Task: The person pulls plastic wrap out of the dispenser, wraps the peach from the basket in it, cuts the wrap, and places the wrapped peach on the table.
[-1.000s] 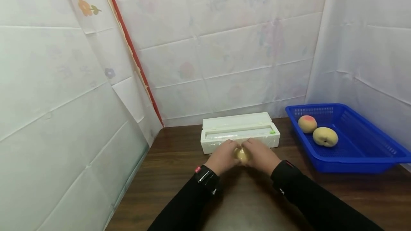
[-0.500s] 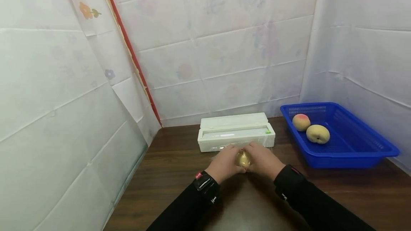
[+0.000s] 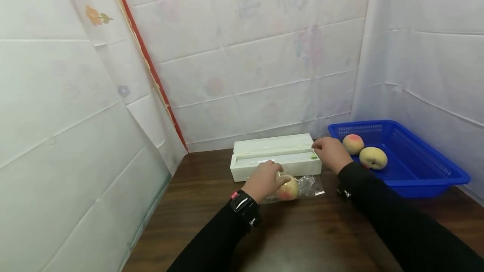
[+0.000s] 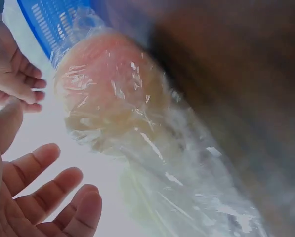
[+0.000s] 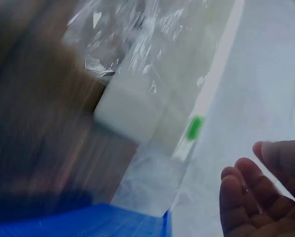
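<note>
A pink and yellow peach [image 3: 288, 190] rests on the table, wrapped in clear plastic film [image 3: 313, 186] whose loose ends spread out at both sides. My left hand [image 3: 262, 181] is at the peach's left side; in the left wrist view its fingers [image 4: 63, 185] are loosely bent and hold nothing. Up by the right end of the white cling film box [image 3: 280, 168], my right hand [image 3: 332, 153] hovers with loosely bent fingers, nothing between them in the right wrist view. The box's lid is raised, and a green slider [image 5: 194, 128] sits at its right end.
A blue plastic basket [image 3: 427, 181] stands on the right, holding a round peach [image 3: 353, 144] and a flatter yellow one [image 3: 373, 158]. Dark wooden table [image 3: 204, 209] runs under everything. White sheeting [image 3: 272, 53] covers the walls behind and at both sides.
Both hands were together round the peach. The right hand has let go and moved right and up beside the box; the left has loosened, uncovering the wrapped peach and film.
</note>
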A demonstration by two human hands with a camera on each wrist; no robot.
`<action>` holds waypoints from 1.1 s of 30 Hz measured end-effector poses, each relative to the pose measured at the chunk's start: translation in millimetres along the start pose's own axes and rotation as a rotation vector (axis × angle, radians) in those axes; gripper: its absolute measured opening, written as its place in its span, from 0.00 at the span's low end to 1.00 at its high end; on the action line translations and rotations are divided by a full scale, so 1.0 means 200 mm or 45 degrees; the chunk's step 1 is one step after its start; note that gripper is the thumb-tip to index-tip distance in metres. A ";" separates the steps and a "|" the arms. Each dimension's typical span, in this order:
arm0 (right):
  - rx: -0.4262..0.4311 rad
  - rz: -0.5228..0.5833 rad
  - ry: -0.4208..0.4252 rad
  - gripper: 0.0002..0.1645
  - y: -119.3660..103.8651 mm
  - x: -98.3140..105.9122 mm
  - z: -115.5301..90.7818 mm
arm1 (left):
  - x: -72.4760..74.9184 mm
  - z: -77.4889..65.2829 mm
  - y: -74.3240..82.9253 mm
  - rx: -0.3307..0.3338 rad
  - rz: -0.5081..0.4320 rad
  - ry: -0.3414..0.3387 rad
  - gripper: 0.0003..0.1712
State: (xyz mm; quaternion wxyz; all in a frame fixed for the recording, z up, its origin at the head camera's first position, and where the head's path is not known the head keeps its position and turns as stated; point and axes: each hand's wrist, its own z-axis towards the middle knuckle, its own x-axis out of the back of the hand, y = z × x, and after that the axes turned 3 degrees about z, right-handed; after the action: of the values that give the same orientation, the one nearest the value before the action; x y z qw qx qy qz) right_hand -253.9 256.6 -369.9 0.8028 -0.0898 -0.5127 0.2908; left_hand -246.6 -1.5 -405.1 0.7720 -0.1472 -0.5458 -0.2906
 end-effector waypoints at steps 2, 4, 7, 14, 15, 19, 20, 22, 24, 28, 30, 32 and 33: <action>0.000 -0.052 -0.066 0.12 0.03 0.01 0.04 | 0.02 0.05 0.00 -0.036 0.025 0.004 0.21; 0.016 -0.095 -0.129 0.10 0.05 0.01 0.08 | 0.03 0.11 0.00 -0.082 0.044 -0.009 0.19; 0.016 -0.143 -0.178 0.06 0.07 -0.04 0.13 | 0.03 0.20 0.00 -0.116 0.074 -0.043 0.20; -0.049 -0.194 -0.166 0.06 0.10 -0.12 0.17 | 0.01 0.31 -0.01 0.024 0.080 -0.218 0.23; -0.053 -0.202 -0.161 0.06 0.10 -0.12 0.17 | 0.01 0.31 -0.01 0.037 0.088 -0.234 0.23; -0.059 -0.221 -0.130 0.08 0.12 -0.14 0.18 | 0.01 0.30 0.00 0.048 0.202 -0.227 0.27; -0.058 -0.217 -0.121 0.08 0.11 -0.14 0.18 | 0.00 0.29 0.01 0.048 0.245 -0.216 0.27; -0.057 -0.208 -0.111 0.07 0.11 -0.15 0.18 | 0.00 0.27 0.00 0.066 0.286 -0.156 0.25; -0.060 -0.192 -0.107 0.07 0.10 -0.15 0.17 | 0.00 0.25 -0.05 0.108 0.307 -0.062 0.21; -0.072 -0.165 -0.105 0.07 0.09 -0.16 0.16 | 0.03 0.21 -0.26 0.274 0.319 0.143 0.14; -0.082 -0.163 -0.104 0.07 0.09 -0.15 0.16 | 0.05 0.17 -0.38 0.409 0.312 0.176 0.16; -0.086 -0.168 -0.100 0.07 0.10 -0.15 0.16 | 0.07 0.14 -0.47 0.533 0.222 0.151 0.21; -0.086 -0.171 -0.094 0.08 0.10 -0.14 0.15 | 0.07 0.12 -0.50 0.577 0.179 0.143 0.24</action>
State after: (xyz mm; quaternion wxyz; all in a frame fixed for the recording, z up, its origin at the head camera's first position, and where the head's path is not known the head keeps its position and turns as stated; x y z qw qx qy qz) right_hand -296.9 252.3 -386.6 0.7977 -0.0716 -0.5563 0.2217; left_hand -322.9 -71.7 -392.3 0.8328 0.0086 -0.5416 -0.1140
